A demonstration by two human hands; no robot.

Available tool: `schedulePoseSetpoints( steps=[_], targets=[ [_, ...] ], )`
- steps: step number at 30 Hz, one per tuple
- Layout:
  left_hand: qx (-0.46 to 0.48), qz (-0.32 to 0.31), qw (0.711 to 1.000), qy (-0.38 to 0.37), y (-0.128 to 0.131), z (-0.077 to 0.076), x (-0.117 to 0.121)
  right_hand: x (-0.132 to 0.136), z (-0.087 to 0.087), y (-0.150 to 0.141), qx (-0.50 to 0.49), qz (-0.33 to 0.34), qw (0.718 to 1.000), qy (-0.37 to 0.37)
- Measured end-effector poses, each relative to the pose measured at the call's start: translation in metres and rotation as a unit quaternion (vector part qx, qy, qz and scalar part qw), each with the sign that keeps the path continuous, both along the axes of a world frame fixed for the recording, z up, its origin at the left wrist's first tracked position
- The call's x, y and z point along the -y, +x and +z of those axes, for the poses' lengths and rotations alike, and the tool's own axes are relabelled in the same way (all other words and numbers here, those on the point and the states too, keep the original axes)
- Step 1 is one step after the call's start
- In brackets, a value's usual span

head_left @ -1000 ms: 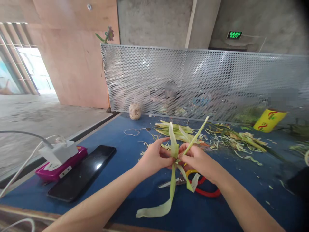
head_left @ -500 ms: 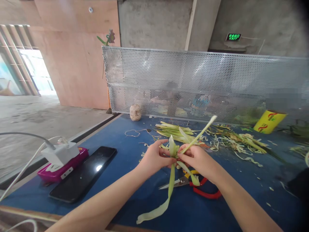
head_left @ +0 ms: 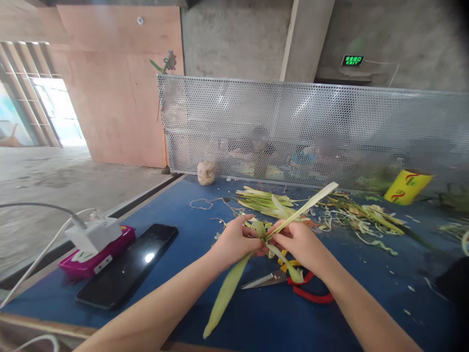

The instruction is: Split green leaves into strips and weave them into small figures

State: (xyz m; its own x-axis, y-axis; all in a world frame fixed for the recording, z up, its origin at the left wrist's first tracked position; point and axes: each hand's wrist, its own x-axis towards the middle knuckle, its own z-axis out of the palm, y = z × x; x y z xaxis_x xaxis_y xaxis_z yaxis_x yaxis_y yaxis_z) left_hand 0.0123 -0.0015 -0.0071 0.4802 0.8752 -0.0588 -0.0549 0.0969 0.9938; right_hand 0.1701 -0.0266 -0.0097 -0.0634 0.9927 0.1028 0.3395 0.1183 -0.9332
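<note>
My left hand (head_left: 234, 239) and my right hand (head_left: 298, 244) meet above the blue table (head_left: 183, 288), both pinching crossed pale green leaf strips (head_left: 264, 230). One long strip (head_left: 224, 298) hangs from my left hand toward the table's near edge. Another strip (head_left: 308, 205) points up and to the right from my right hand. Red-handled scissors (head_left: 289, 283) lie on the table just below my right hand.
A black phone (head_left: 128, 266) and a pink case (head_left: 97, 254) with a white charger (head_left: 93, 233) lie at the left. Leaf strips and scraps (head_left: 330, 208) litter the back. A yellow roll (head_left: 406, 186) stands far right by a perforated metal screen (head_left: 293, 127). People sit behind it.
The upright strip between my hands has been folded down and its long tail has swung to the left. The right strip has tilted lower toward the right.
</note>
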Motion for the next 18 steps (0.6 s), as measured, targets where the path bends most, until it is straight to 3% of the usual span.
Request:
schedulePoseSetpoints(
  steps=[4,12,18],
  targets=[
    [0.005,-0.004,1.000,-0.029,-0.001,0.007,0.003,0.002,0.003,0.003,-0.055,-0.008,0.998,-0.024],
    [0.021,-0.026,0.999,0.016,-0.002,-0.001,-0.002,0.002,0.007,-0.003,-0.156,-0.017,0.984,-0.086],
    [0.014,-0.009,0.999,0.033,-0.003,0.003,0.000,0.003,0.009,-0.007,-0.216,0.000,0.972,-0.092]
  ],
)
